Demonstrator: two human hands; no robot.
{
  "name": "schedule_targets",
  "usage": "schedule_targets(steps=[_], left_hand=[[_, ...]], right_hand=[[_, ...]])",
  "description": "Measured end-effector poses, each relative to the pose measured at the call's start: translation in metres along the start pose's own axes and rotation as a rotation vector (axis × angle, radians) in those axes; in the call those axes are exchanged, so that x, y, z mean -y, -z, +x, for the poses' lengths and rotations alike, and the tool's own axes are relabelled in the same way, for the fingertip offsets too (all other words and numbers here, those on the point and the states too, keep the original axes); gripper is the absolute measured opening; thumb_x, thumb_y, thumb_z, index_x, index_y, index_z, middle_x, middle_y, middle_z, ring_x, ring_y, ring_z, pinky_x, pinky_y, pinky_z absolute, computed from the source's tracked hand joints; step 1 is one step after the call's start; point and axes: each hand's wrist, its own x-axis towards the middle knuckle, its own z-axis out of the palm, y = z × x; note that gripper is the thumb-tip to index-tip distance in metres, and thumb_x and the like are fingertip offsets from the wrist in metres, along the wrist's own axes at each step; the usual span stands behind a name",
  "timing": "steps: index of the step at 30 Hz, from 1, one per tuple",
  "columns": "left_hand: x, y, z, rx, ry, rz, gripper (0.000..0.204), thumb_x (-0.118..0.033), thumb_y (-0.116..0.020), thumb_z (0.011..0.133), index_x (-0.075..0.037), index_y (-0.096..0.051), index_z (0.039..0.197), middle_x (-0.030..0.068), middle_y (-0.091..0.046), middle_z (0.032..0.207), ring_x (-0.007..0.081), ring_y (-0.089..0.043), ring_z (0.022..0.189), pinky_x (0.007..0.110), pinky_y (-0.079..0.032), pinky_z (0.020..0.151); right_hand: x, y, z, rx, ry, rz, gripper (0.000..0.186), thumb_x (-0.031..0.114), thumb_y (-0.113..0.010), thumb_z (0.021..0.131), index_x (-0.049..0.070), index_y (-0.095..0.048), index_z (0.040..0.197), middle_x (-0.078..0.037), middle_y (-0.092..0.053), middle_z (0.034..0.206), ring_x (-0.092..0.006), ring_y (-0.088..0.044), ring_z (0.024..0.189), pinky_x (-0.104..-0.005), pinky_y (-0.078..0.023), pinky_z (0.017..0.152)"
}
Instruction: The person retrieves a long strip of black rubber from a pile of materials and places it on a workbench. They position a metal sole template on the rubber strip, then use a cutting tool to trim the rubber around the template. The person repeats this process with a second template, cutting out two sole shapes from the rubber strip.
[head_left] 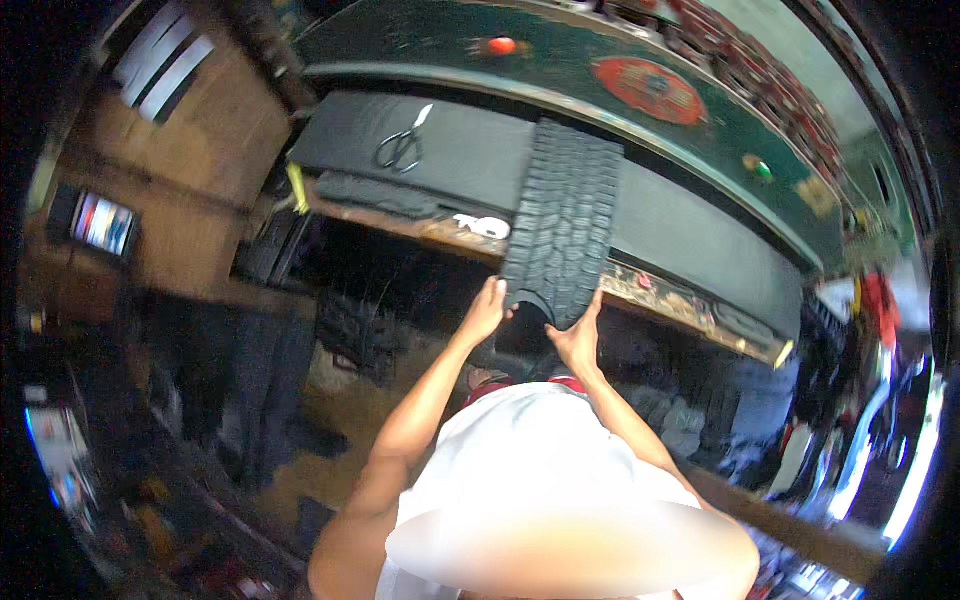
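Observation:
A wide strip of black tyre tread (568,200) lies across the grey-topped bench (470,150), its near end hanging past the front edge. That near end has a rounded hollow, dark inside. My left hand (486,312) is closed on the strip's near left corner, thumb and fingers at its edge. At the near right corner, my right hand (580,338) grips the other side, with its fingers partly hidden. Left of the strip, scissors (402,148) with black handles lie on the bench. A small white object (482,226), its kind unclear, rests by the bench's front edge.
Behind the bench stands a long dark green panel (430,45) with an orange-red ball (501,46) and a red oval. A worn wooden ledge (690,310) runs along the bench front, with small bits on it. A lit screen (103,224) is at the left.

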Motion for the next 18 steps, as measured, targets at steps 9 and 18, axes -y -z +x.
schedule_targets(steps=[9, 18], left_hand=[[-0.061, -0.022, 0.025, -0.152, -0.347, 0.08, 0.035, -0.021, -0.041, 0.107, -0.003, -0.035, 0.137, 0.0141, -0.062, 0.089, 0.0173, -0.063, 0.067, 0.031, -0.049, 0.055], [-0.081, -0.031, 0.121, -0.189, -0.217, 0.28, 0.036, -0.03, -0.048, 0.104, 0.004, -0.051, 0.092, 0.0188, -0.054, 0.073, 0.0234, -0.057, 0.061, 0.04, -0.047, 0.066]], right_hand=[[0.028, 0.036, 0.042, -0.089, 0.261, 0.046, 0.116, 0.012, -0.082, 0.066, -0.007, -0.008, 0.154, -0.032, -0.035, 0.15, -0.0399, -0.037, 0.141, -0.0399, -0.034, 0.115], [0.03, 0.066, 0.146, -0.072, -0.016, -0.028, 0.084, 0.037, -0.083, 0.078, -0.006, -0.038, 0.135, -0.038, -0.058, 0.121, -0.0456, -0.058, 0.119, -0.0466, -0.046, 0.099]])
